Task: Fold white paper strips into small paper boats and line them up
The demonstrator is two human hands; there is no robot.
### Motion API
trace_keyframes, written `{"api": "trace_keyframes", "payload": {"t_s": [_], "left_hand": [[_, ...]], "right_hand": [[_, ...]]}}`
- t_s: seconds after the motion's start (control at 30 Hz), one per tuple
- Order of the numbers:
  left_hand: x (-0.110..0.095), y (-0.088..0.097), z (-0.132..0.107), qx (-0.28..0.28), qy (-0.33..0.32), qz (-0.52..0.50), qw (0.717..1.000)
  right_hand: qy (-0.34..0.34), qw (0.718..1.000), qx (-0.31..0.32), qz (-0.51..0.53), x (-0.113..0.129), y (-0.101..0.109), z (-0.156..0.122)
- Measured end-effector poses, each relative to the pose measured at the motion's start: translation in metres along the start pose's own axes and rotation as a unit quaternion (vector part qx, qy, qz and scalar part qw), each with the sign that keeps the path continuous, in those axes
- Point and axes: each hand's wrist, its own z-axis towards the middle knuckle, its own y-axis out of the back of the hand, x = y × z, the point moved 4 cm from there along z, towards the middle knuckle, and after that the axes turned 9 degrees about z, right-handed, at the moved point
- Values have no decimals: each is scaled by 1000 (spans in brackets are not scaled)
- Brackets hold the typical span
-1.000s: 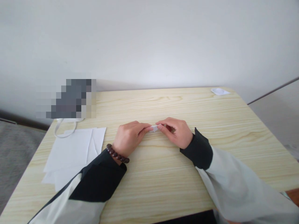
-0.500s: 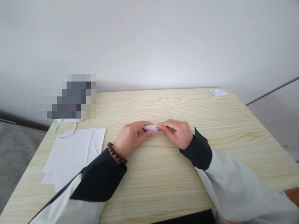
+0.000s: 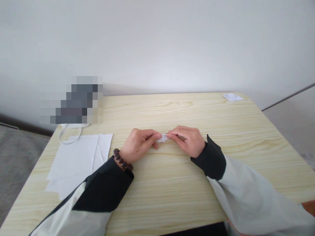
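Note:
A small piece of folded white paper (image 3: 162,138) is held between my two hands, above the middle of the table. My left hand (image 3: 142,142), with a dark bead bracelet (image 3: 122,160) at its wrist, pinches the left end between thumb and fingers. At the right end, the thumb and fingertips of my right hand (image 3: 188,139) pinch the same paper. Much of the paper is covered by the fingers, so its full shape is hidden.
Several white paper sheets (image 3: 73,157) lie overlapping at the left, with a white loop (image 3: 70,142) over their far edge. Behind them stands a blurred-out dark object (image 3: 77,103). A folded white paper piece (image 3: 232,97) lies at the table's far right corner, near the wall (image 3: 172,42).
My left thumb and fingers have closed nearer the paper's upper edge. The paper has tilted, showing a different face. My right hand keeps its pinch almost in place.

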Motion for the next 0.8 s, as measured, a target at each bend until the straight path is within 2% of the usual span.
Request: {"api": "trace_keyframes", "payload": {"t_s": [0.17, 0.37, 0.53, 0.8], "left_hand": [[-3, 2, 1, -10, 14, -56, 998], [-1, 3, 1, -37, 60, -119, 990], [-1, -1, -1, -48, 58, -144, 987], [-1, -9, 1, -9, 35, -205, 978]], "right_hand": [[-12, 1000, -10, -1, 1, 1, 1], [-35, 999, -16, 19, 4, 3, 0], [-45, 998, -19, 30, 5, 3, 1], [-66, 996, -47, 40, 3, 6, 1]]}}
